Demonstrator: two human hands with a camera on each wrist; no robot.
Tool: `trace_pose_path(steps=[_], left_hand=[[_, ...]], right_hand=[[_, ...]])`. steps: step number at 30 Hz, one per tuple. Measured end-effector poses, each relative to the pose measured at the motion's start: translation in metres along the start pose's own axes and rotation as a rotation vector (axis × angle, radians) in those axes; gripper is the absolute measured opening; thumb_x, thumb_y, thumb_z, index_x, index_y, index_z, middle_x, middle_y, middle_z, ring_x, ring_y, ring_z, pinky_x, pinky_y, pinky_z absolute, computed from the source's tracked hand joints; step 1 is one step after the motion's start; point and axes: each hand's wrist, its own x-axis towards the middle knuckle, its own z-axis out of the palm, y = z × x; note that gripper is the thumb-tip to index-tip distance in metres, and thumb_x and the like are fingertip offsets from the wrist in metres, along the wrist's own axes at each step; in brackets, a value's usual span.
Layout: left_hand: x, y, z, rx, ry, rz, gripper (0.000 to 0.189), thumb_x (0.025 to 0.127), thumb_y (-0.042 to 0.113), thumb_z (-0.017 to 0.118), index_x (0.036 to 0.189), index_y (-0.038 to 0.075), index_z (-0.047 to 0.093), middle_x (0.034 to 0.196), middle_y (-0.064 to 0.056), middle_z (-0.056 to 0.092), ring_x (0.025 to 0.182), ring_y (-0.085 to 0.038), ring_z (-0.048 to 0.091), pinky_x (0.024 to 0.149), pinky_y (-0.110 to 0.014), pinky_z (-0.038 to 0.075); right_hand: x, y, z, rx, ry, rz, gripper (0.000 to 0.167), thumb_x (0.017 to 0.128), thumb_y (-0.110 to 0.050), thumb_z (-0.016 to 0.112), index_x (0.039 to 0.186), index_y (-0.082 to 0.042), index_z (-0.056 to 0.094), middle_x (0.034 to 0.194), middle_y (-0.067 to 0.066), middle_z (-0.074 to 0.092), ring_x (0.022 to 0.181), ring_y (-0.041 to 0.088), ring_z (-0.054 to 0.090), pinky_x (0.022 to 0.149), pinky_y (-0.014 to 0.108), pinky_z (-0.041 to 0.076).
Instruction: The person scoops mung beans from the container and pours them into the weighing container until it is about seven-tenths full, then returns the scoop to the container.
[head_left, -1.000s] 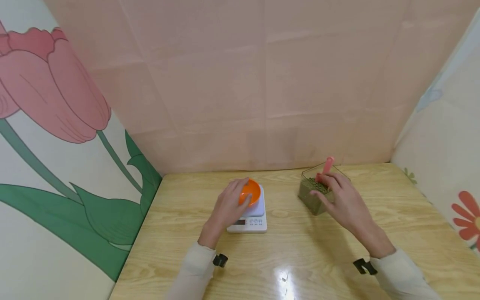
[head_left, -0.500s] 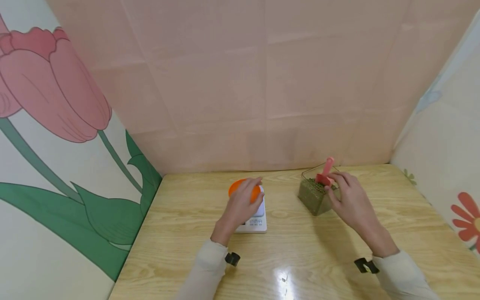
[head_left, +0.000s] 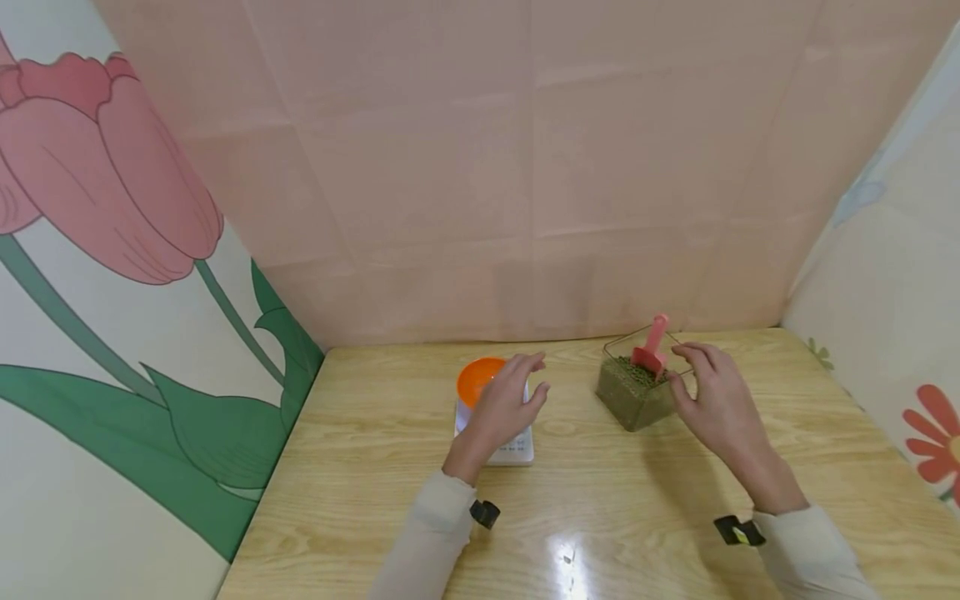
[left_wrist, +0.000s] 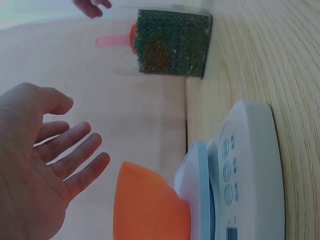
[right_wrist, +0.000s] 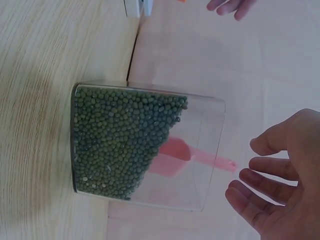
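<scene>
While wide, hands (head_left: pixel 501 410) (head_left: pixel 722 402) near orange bowl (head_left: pixel 476 381) and clear box (head_left: pixel 628 407), pink scoop (head_left: pixel 649 358) in its green beans (right_wrist: pixel 115 142)

The long left sleeve (head_left: pixel 431 537) and right sleeve (head_left: pixel 810 546) are plain off-white. Left hand (head_left: pixel 501 410) and right hand (head_left: pixel 718 407) are bare. 2 small black wrist pieces (head_left: pixel 484 513) look angular; the right 1 shows a yellow patch (head_left: pixel 742 537).

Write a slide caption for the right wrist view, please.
Pink scoop in a clear container of green beans, right hand nearby.
</scene>
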Motion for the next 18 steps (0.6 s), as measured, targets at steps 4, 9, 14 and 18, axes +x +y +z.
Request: trace_pose_path(steps=[4, 9, 14, 18], left_hand=[[0.004, 0.003, 0.004, -0.021, -0.022, -0.015, 0.052, 0.111, 0.033, 0.057, 0.159, 0.015, 0.047, 0.144, 0.001, 0.063, 0.133, -0.019, 0.062, 0.111, -0.039, 0.052], [0.009, 0.004, 0.010, -0.036, -0.038, -0.037, 0.054, 0.111, 0.034, 0.057, 0.161, 0.017, 0.044, 0.146, 0.001, 0.061, 0.135, -0.018, 0.061, 0.112, -0.039, 0.052], [0.012, 0.006, 0.016, -0.050, -0.051, -0.044, 0.055, 0.111, 0.034, 0.057, 0.161, 0.016, 0.044, 0.146, 0.001, 0.061, 0.135, -0.020, 0.061, 0.112, -0.039, 0.051], [0.015, 0.007, 0.023, -0.057, -0.064, -0.047, 0.055, 0.111, 0.034, 0.057, 0.161, 0.017, 0.044, 0.146, 0.002, 0.061, 0.134, -0.018, 0.060, 0.112, -0.038, 0.051]], right_hand=[[-0.001, 0.004, 0.000, -0.001, 0.000, 0.018, 0.038, 0.090, 0.005, 0.072, 0.126, 0.012, 0.064, 0.127, 0.034, 0.062, 0.119, 0.055, 0.054, 0.096, 0.068, 0.044], [-0.003, 0.013, 0.000, 0.007, 0.009, 0.036, 0.039, 0.090, 0.006, 0.071, 0.127, 0.013, 0.063, 0.127, 0.035, 0.061, 0.120, 0.056, 0.052, 0.097, 0.069, 0.042], [-0.005, 0.020, 0.001, 0.013, 0.010, 0.076, 0.040, 0.091, 0.006, 0.071, 0.129, 0.013, 0.062, 0.129, 0.036, 0.060, 0.124, 0.058, 0.050, 0.102, 0.070, 0.039], [-0.007, 0.027, 0.002, 0.021, 0.011, 0.105, 0.043, 0.090, 0.006, 0.070, 0.131, 0.014, 0.060, 0.131, 0.038, 0.057, 0.125, 0.060, 0.048, 0.103, 0.072, 0.037]])
